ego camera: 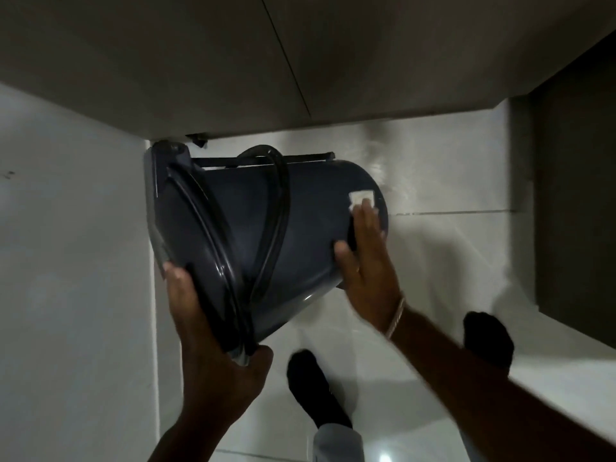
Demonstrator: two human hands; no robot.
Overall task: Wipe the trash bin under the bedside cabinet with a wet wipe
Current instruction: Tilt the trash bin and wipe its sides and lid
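— While the bin (253,228) is tipped on its side, where exactly is it?

— Lifted off the pale tiled floor (450,261), just below the edge of the cabinet (200,78), with its lid end to the left and its base to the right. A white wall panel (66,228) stands beside it on the left.

— Who holds it?

— The left hand (213,355) grips the lid rim at the lower left, fingers curled around the edge, thumb on the near side.

— And the other hand?

— The right hand (366,261) lies flat against the base end of the bin, fingers stretched out and pressing a small white wipe (361,198) onto the dark plastic. Only the wipe's top shows past the fingertips. A thin cord bracelet (396,315) sits at that wrist.

— Anything on the bin itself?

— A black wire handle (278,208) loops across its side.

— What else is in view?

— Two feet in dark socks (316,388) on the tiles below the arms.
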